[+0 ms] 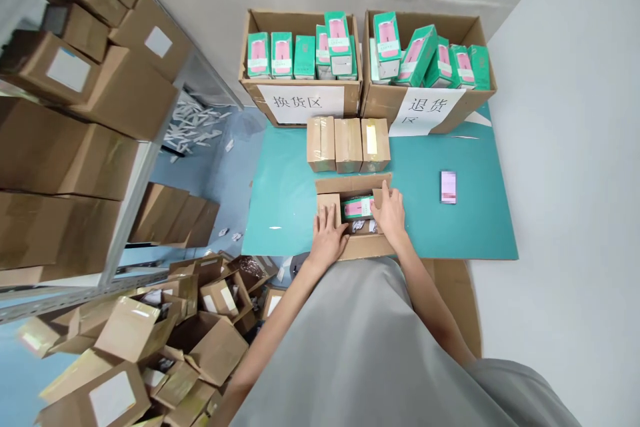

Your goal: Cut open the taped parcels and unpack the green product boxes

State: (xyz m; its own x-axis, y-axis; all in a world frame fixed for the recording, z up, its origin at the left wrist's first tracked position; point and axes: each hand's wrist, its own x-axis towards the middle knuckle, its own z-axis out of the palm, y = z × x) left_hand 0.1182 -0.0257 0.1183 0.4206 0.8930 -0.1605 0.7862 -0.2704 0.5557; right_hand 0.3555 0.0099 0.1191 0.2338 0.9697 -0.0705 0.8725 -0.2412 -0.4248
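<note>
An opened cardboard box (363,250) lies at the table's near edge, its flaps spread. Inside rests a green and pink product box (359,207), with crumpled white paper (357,226) on its near side. My left hand (327,238) lies on the left flap, fingers stretched apart and thumb toward the opening. At the right side, my right hand (391,215) grips the short flap, its index finger pointing up along it and its thumb at the inside, close to the product box's right end. Part of that flap is hidden by the fingers.
Three small taped cartons (348,145) stand behind the opened box. Two large labelled cartons (310,103) (425,110) hold several green and pink boxes. A phone (449,187) lies right on the green table (475,227). Left are loaded shelves (125,200) and a heap of opened cartons (200,340).
</note>
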